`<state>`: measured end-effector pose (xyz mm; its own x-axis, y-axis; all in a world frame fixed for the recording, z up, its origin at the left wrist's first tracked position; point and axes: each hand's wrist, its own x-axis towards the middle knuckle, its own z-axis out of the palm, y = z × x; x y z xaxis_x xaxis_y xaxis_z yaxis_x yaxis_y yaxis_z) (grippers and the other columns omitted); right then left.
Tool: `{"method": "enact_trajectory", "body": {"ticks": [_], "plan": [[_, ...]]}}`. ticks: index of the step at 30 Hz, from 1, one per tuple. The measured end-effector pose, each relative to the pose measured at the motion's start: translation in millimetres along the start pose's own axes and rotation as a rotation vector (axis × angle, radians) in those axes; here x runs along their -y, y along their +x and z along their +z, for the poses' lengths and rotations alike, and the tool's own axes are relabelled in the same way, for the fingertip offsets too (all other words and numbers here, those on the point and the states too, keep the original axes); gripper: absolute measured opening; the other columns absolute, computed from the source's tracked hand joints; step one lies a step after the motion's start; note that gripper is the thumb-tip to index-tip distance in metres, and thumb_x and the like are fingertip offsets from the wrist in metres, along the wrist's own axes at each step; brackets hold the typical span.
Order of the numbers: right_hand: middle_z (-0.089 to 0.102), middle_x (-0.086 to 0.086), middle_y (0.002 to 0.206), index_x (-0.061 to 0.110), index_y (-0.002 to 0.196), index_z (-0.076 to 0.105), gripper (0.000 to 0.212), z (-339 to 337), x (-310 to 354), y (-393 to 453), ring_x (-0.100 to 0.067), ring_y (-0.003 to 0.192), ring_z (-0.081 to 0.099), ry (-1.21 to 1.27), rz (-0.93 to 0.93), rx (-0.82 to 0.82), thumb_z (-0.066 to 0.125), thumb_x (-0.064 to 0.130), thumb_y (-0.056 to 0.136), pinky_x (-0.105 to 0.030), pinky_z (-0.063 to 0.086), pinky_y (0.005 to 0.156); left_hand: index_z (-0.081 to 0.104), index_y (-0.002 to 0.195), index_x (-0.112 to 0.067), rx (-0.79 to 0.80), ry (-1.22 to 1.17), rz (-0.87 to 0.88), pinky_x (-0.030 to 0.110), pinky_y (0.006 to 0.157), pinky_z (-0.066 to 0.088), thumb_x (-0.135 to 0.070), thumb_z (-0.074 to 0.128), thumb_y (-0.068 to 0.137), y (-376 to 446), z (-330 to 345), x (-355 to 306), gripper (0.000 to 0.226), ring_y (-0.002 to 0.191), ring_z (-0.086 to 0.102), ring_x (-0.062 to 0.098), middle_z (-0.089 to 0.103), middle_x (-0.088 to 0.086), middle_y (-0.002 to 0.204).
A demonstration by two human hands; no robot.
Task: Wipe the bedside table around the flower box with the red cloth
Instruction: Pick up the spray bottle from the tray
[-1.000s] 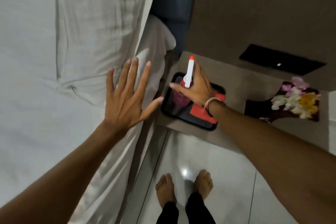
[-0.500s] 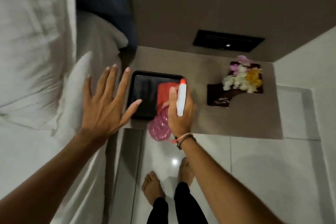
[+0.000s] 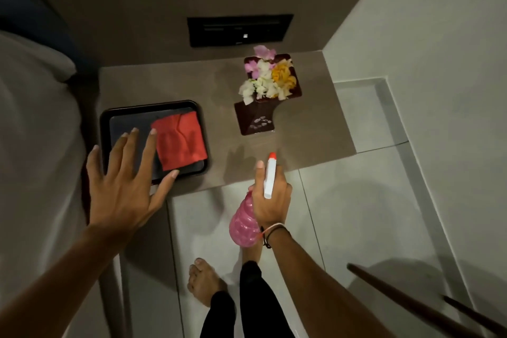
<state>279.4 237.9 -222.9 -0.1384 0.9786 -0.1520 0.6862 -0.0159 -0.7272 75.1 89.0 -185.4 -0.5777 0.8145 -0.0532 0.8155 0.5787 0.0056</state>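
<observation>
The red cloth (image 3: 181,140) lies folded in a black tray (image 3: 105,123) at the left of the brown bedside table (image 3: 307,134). A dark flower box (image 3: 256,118) with pink, white and yellow blooms stands at the table's back right. My left hand (image 3: 123,181) hovers spread over the tray's near left corner, holding nothing. My right hand (image 3: 270,197) grips a pink spray bottle (image 3: 242,225) at the table's front edge, its white nozzle with a red tip pointing toward the flower box.
A white bed (image 3: 35,145) borders the table on the left. A black switch panel (image 3: 238,30) sits in the wall behind. Pale tiled floor (image 3: 356,214) lies in front, with my bare feet (image 3: 204,282). Dark wooden rods (image 3: 411,302) cross the lower right.
My right hand has lifted the spray bottle off the tray and carried it right to the table's front edge. My left hand moved from the bed to over the tray. The view swung right.
</observation>
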Motion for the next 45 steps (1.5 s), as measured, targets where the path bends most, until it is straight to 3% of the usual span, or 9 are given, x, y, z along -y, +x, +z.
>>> {"method": "enact_trajectory", "body": {"ticks": [4,9,20,23,25,31,37,41,45], "plan": [[0.073,-0.014,0.075,0.007,0.100,0.064,0.047,-3.7,-6.7,-2.5,-0.031,0.065,0.068,-0.010,-0.014,-0.005,0.047,0.051,0.098,-0.045,0.062,0.066,0.019,0.164,-0.020,0.005,0.008,-0.013,0.065,0.120,0.022,-0.070,0.022,0.096,-6.4,5.3,5.2,0.084,0.148,0.039,0.040,0.034,0.022,0.164],[0.072,-0.009,0.073,0.009,0.098,0.065,0.064,-1.3,2.4,-11.3,-0.024,0.062,0.069,0.005,-0.092,0.053,0.037,0.066,0.089,-0.038,0.063,0.062,0.018,0.164,-0.019,-0.007,0.038,-0.037,0.065,0.119,0.023,-0.069,0.025,0.096,-13.0,3.6,17.4,0.084,0.145,0.042,0.041,0.037,0.023,0.162],[0.058,0.009,0.065,0.023,0.088,0.054,0.038,63.4,123.6,-19.5,-0.013,0.056,0.061,0.238,-0.568,0.227,0.041,0.057,0.101,-0.035,0.055,0.054,0.023,0.163,-0.017,-0.085,0.075,-0.194,0.065,0.122,0.024,-0.071,0.024,0.097,-41.2,-26.7,90.4,0.085,0.149,0.041,0.037,0.039,0.023,0.161],[0.062,0.026,0.077,0.043,0.093,0.053,0.029,98.7,162.2,-18.5,0.007,0.073,0.063,0.278,-0.605,0.275,0.036,0.066,0.098,-0.015,0.052,0.072,0.028,0.162,-0.017,-0.133,0.130,-0.218,0.063,0.119,0.030,-0.070,0.032,0.097,-45.4,-31.8,110.0,0.083,0.148,0.044,0.035,0.042,0.020,0.161],[0.071,0.019,0.069,0.039,0.089,0.057,0.037,122.8,183.9,-17.6,0.003,0.069,0.069,0.301,-0.599,0.325,0.038,0.071,0.094,-0.007,0.050,0.069,0.028,0.162,-0.018,-0.156,0.140,-0.229,0.063,0.119,0.031,-0.070,0.034,0.097,-48.5,-32.7,117.9,0.083,0.147,0.045,0.035,0.043,0.019,0.161],[0.076,-0.006,0.094,0.016,0.112,0.060,0.049,183.1,211.0,-18.0,-0.027,0.088,0.074,0.200,-0.663,0.491,0.046,0.060,0.094,-0.049,0.058,0.085,0.033,0.160,-0.018,-0.220,0.124,-0.232,0.063,0.117,0.035,-0.073,0.034,0.095,-59.5,-28.1,127.1,0.085,0.149,0.043,0.034,0.044,0.020,0.160],[0.070,0.002,0.083,0.012,0.123,0.056,0.059,190.1,212.8,-22.0,-0.022,0.075,0.072,0.145,-0.706,0.547,0.058,0.059,0.088,-0.046,0.062,0.073,0.035,0.159,-0.017,-0.233,0.095,-0.242,0.064,0.118,0.033,-0.074,0.036,0.095,-63.1,-22.5,129.9,0.086,0.150,0.042,0.035,0.043,0.020,0.161],[0.068,-0.009,0.124,0.021,0.150,0.036,0.085,176.3,181.8,-9.9,-0.026,0.113,0.068,0.022,-0.668,0.676,0.072,0.056,0.082,-0.041,0.059,0.096,0.038,0.158,-0.015,-0.152,0.064,-0.268,0.062,0.118,0.033,-0.073,0.036,0.095,-66.7,-19.4,125.3,0.086,0.147,0.045,0.037,0.047,0.021,0.158],[0.059,-0.007,0.140,0.019,0.149,0.040,0.069,143.7,126.6,5.5,-0.020,0.128,0.056,0.026,-0.541,0.600,0.072,0.034,0.090,-0.036,0.050,0.105,0.060,0.125,-0.012,-0.035,-0.109,-0.231,0.046,0.091,0.050,-0.058,0.036,0.099,-62.1,-14.0,98.9,0.057,0.102,0.062,0.032,0.062,0.015,0.117]]}}
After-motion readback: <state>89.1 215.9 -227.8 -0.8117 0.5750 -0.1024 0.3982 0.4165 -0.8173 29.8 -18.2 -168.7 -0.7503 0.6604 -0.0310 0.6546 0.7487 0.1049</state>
